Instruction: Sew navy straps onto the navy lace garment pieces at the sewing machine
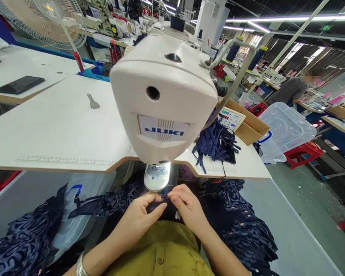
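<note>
A white sewing machine (pixel 163 88) stands straight ahead, its metal bed end (pixel 156 178) pointing at me. Just in front of that bed, my left hand (pixel 142 214) pinches a dark navy garment piece (pixel 164 193) between thumb and fingers. My right hand (pixel 189 209) is closed on the same piece from the right, its thumb and forefinger together. Only a small part of the fabric shows between the fingertips. Navy patterned fabric (pixel 117 201) with a strap trails off to the left behind my left hand.
More navy patterned pieces lie heaped at left (pixel 25 234) and right (pixel 247 230). A bundle of navy straps (pixel 215 142) rests on the white table (pixel 60 122) by a cardboard box (pixel 250 122). A fan (pixel 46 19) and phone (pixel 20 84) are at left; a person (pixel 290 90) works far right.
</note>
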{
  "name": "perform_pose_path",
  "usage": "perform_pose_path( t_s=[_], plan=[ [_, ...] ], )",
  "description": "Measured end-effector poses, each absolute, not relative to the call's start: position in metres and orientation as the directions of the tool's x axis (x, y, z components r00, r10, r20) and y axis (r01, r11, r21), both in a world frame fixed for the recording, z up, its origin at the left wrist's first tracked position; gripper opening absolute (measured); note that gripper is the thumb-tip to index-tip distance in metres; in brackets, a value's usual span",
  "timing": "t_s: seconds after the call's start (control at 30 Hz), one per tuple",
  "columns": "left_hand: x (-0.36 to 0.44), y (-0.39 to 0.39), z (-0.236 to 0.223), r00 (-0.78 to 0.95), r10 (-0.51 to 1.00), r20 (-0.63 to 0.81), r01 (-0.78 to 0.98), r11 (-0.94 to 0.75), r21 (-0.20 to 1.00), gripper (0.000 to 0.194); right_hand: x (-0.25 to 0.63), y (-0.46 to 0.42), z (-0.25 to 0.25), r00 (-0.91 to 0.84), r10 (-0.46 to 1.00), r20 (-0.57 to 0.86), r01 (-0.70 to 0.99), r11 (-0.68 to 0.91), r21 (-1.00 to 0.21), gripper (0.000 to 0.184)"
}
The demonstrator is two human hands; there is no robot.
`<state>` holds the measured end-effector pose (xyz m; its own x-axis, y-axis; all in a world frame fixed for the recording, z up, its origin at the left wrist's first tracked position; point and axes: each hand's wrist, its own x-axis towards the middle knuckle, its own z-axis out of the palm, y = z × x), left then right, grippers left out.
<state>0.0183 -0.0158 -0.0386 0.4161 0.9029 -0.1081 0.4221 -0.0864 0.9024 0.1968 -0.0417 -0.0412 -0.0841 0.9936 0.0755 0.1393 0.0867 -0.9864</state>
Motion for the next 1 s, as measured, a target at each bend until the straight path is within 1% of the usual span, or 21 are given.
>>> perform_pose_path(
  t_s=[0.07,0.13,0.2,0.27,0.4,0.5,0.6,0.87,1.0],
  plan=[
    [0.019,-0.018,-0.036,0.433,0.897,-0.092,0.444,-0.123,0.887,0.022,0.197,-0.042,-0.040,-0.185,0.981,0.057,0.104,0.077,-0.992,0.023],
    [0.020,-0.022,-0.032,0.442,0.894,-0.078,0.465,-0.153,0.872,0.020,0.193,-0.042,-0.042,-0.190,0.982,0.003,-0.016,-0.001,-1.000,0.019],
    [0.021,-0.026,-0.029,0.443,0.895,-0.054,0.480,-0.186,0.857,0.020,0.186,-0.043,-0.046,-0.104,0.994,-0.024,-0.180,-0.043,-0.983,0.012],
    [0.021,-0.029,-0.026,0.459,0.888,0.011,0.488,-0.263,0.832,0.018,0.178,-0.046,-0.053,-0.014,1.000,-0.003,-0.307,-0.007,-0.952,0.005],
    [0.021,-0.034,-0.023,0.510,0.838,0.194,0.517,-0.479,0.709,0.017,0.170,-0.049,-0.063,0.091,0.995,0.048,-0.400,0.080,-0.913,0.010],
    [0.021,-0.035,-0.024,0.522,0.807,0.277,0.534,-0.563,0.631,0.015,0.170,-0.050,-0.066,0.144,0.987,0.065,-0.389,0.117,-0.914,0.013],
    [0.020,-0.036,-0.026,0.525,0.785,0.329,0.521,-0.602,0.606,0.012,0.172,-0.051,-0.065,0.174,0.979,0.110,-0.337,0.164,-0.927,0.009],
    [0.018,-0.035,-0.024,0.537,0.777,0.329,0.507,-0.609,0.611,0.013,0.174,-0.052,-0.069,0.156,0.963,0.219,-0.275,0.255,-0.927,0.009],
    [0.018,-0.034,-0.022,0.525,0.783,0.333,0.507,-0.602,0.617,0.012,0.177,-0.053,-0.069,0.114,0.963,0.246,-0.173,0.263,-0.949,0.009]
  ],
)
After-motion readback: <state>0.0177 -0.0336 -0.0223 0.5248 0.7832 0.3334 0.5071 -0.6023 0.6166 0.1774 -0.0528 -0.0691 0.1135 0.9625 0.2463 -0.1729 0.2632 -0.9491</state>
